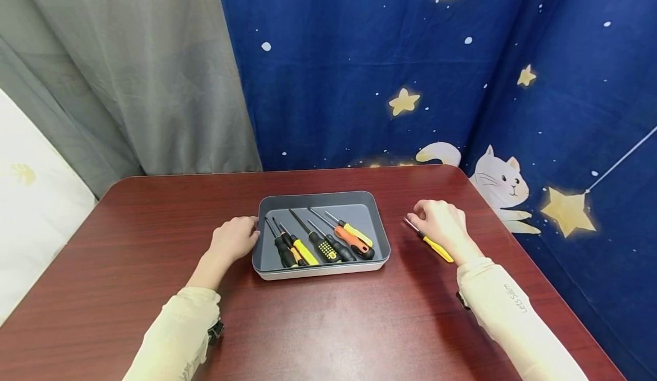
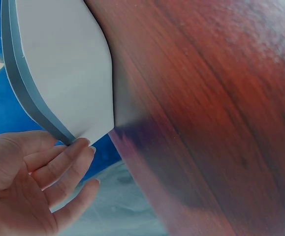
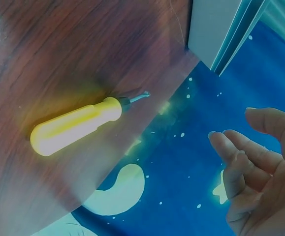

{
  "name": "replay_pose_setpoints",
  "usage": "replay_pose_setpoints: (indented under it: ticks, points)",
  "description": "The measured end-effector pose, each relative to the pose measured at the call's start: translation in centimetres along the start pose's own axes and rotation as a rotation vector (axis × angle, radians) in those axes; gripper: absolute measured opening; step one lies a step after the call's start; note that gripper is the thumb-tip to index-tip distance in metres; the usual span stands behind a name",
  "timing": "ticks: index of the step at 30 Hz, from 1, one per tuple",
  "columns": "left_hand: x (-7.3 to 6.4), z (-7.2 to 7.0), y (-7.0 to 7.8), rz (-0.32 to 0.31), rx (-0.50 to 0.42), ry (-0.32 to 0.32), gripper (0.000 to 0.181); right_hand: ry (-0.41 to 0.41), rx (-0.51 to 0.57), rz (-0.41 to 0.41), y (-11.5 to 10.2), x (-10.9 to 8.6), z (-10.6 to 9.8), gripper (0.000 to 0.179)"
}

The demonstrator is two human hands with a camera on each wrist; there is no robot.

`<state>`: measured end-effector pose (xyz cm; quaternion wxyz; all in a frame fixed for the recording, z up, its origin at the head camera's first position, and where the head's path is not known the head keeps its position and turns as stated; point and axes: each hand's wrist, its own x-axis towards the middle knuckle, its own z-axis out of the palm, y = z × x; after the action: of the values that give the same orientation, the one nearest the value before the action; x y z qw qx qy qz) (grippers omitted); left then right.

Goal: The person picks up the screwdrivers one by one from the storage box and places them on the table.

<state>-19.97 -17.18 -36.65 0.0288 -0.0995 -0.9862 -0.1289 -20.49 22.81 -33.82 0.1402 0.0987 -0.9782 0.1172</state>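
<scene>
My left hand (image 1: 235,238) rests against the left side of a rectangular grey box (image 1: 378,227) with a pale outer wall. In the left wrist view its loosely bent fingers touch the box's corner (image 2: 95,137) at the rim. Inside the box lie several screwdrivers (image 1: 324,248), with black, yellow and orange handles. To the right of the box, my right hand (image 1: 442,224) hovers over a yellow-handled screwdriver (image 1: 438,248) lying on the table. The right wrist view shows that hand with relaxed, bent fingers and nothing in them, apart from the screwdriver's yellow handle (image 3: 76,128).
Everything stands on a dark red wood-grain table (image 1: 169,221) with rounded back corners. Behind it hang a grey curtain (image 1: 169,73) and a blue curtain (image 1: 333,73) with stars and a white cat. Dark wrist devices (image 1: 215,331) show at the sleeves.
</scene>
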Motion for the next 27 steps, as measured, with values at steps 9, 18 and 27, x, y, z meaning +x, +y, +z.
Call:
replay_pose_setpoints:
  ticks: [9, 18, 27]
  points:
    - [0.0, -0.1, 0.0, -0.002, 0.003, -0.006, 0.031, 0.003, 0.006, -0.007, -0.7, 0.3, 0.4, 0.019]
    - [-0.1, 0.0, 0.0, -0.001, 0.000, -0.004, 0.031, 0.020, 0.008, -0.044, -1.9, 0.4, 0.9, 0.020]
    - [-0.1, -0.1, 0.1, 0.002, 0.004, 0.003, 0.031, 0.006, 0.024, -0.074, -3.3, 0.8, 1.3, 0.019]
